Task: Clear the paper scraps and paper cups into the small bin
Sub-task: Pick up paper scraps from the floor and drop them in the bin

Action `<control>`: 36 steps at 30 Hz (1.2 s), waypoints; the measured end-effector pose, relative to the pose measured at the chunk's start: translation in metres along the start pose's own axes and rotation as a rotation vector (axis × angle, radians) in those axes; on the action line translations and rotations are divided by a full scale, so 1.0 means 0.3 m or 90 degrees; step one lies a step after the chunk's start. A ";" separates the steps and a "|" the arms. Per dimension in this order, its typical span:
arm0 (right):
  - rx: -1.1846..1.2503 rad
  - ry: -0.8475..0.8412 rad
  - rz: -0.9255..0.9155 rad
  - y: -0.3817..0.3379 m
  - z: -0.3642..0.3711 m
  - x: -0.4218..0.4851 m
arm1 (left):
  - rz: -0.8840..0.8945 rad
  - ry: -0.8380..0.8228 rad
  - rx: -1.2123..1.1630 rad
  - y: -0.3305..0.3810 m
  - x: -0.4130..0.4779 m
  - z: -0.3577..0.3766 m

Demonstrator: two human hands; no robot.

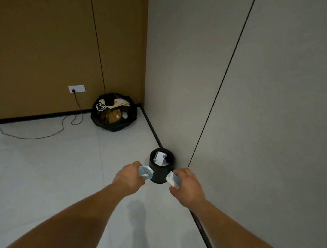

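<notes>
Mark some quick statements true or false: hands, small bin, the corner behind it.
1. The left hand and the right hand each hold a paper scrap. True.
2. The small bin stands on the floor right beside the grey wall. True.
3. The small bin is empty. False: white paper already lies inside it.
4. The black bag in the corner is tied shut. False: it is open, and paper bags show at its top.
5. The wall socket has nothing plugged in. False: a black cable is plugged in and trails across the floor.
</notes>
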State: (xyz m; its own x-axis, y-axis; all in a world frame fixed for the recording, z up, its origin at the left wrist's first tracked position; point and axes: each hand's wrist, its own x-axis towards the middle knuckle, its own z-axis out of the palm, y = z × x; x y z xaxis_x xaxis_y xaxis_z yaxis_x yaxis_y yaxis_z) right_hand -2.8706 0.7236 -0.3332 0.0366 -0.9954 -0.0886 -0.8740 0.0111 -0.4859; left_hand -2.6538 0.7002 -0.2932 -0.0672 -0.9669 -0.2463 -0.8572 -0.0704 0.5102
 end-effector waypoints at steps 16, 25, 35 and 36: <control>-0.005 -0.009 0.120 0.054 0.008 0.893 | 0.060 -0.125 0.021 0.010 1.065 -0.078; 0.033 -0.052 0.169 0.129 0.052 1.304 | 0.076 -0.198 0.079 0.065 1.552 -0.055; 0.071 -0.204 0.198 0.423 0.314 1.745 | -0.021 -0.265 0.073 -0.050 1.951 0.266; 0.069 -0.211 0.207 0.456 0.366 1.779 | -0.042 -0.266 0.058 -0.071 1.990 0.316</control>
State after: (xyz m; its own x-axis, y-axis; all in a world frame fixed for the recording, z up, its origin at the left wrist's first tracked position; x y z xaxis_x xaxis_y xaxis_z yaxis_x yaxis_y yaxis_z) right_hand -2.9176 0.2043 -0.5424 -0.0623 -0.8544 -0.5159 -0.8104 0.3450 -0.4735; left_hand -2.7240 0.1478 -0.5292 -0.1956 -0.7768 -0.5985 -0.9071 -0.0887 0.4115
